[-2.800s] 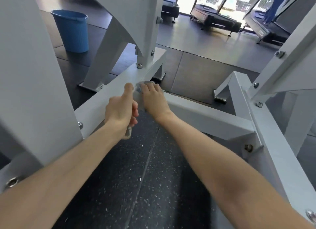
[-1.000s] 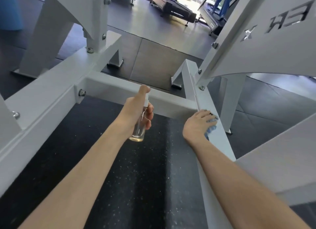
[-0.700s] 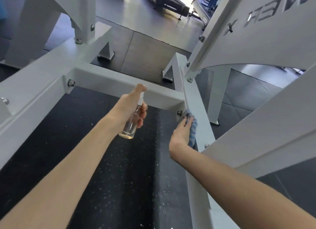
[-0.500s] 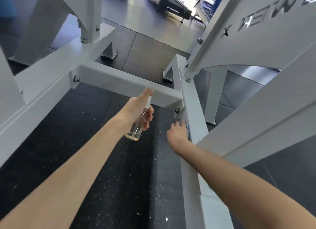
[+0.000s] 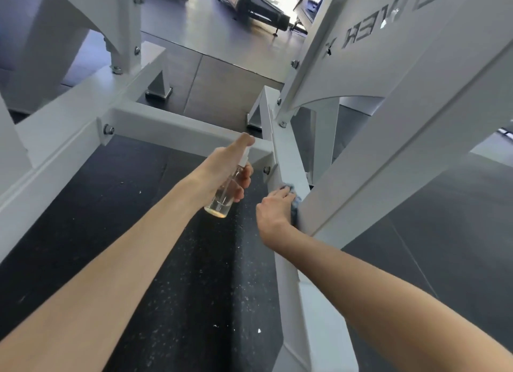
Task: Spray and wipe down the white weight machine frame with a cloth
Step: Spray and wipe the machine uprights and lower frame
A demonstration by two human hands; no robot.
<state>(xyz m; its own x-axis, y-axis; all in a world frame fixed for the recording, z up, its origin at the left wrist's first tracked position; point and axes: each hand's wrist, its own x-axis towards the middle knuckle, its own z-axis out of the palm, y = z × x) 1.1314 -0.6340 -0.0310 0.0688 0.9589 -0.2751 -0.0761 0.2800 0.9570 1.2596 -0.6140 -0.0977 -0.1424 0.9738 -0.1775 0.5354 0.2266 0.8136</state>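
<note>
The white weight machine frame [image 5: 177,127] runs as floor beams around a black mat. My left hand [image 5: 222,172] grips a small clear spray bottle [image 5: 222,199] with the index finger on its top, held above the mat near the cross beam. My right hand [image 5: 273,208] presses a blue-grey cloth [image 5: 294,209] against the right floor beam [image 5: 288,160], where a slanted white strut meets it. Most of the cloth is hidden under the hand.
A slanted white panel with cut-out letters [image 5: 388,52] rises at the right. White uprights [image 5: 122,24] stand at the left. Black speckled mat [image 5: 166,260] lies between the beams. Treadmills [image 5: 249,8] stand far back on the grey floor.
My right hand slid the cloth from the cross beam's left end to the right beam and along it toward me. My left hand kept the bottle raised.
</note>
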